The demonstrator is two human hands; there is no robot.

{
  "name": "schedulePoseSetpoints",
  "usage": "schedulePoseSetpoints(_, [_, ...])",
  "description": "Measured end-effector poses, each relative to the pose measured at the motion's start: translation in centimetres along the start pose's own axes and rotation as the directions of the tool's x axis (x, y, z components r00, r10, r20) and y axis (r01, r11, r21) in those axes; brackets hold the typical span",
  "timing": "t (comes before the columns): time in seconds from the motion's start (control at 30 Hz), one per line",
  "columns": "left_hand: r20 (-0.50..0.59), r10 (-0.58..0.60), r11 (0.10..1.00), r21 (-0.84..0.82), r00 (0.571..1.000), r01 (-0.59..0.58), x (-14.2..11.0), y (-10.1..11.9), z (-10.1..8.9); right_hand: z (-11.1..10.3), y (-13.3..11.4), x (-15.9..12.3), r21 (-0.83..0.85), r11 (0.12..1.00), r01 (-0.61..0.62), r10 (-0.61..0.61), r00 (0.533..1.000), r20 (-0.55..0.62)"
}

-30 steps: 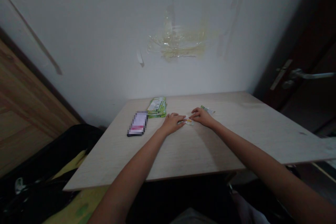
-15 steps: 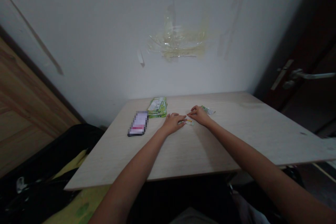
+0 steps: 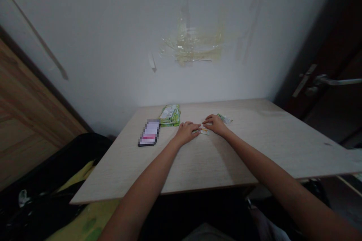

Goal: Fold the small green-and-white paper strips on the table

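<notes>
The left hand (image 3: 186, 132) and right hand (image 3: 216, 125) both lie at a small white-and-yellow piece (image 3: 204, 131) on the table (image 3: 209, 162), but whether either grips it, I cannot tell.

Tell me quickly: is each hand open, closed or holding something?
Left hand: open, thumb and fingers apart, at the small pale item.
Right hand: fingertips by the same item; whether they pinch it cannot be told.

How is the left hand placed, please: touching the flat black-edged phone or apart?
Apart: the head view shows pale wooden tabletop between left hand and phone.
</notes>
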State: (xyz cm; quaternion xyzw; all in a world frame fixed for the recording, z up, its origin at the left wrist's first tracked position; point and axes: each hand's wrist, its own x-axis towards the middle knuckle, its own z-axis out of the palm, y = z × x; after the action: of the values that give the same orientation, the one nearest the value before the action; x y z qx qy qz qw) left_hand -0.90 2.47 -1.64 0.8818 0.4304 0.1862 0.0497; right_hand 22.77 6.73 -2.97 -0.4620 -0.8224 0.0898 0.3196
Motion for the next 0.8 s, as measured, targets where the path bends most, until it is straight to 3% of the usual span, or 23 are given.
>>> schedulePoseSetpoints(0.43, [-0.001,-0.019,1.0,0.01,1.0,0.019,-0.1,0.2,-0.2,-1.6,0.4,-0.6,-0.032,0.998,0.055,-0.049,0.986,0.159])
schedulePoseSetpoints(0.8, [-0.019,-0.011,1.0,0.001,1.0,0.011,-0.1,-0.1,0.0,-2.2,0.1,-1.8,0.021,0.997,0.079,-0.082,0.985,0.155])
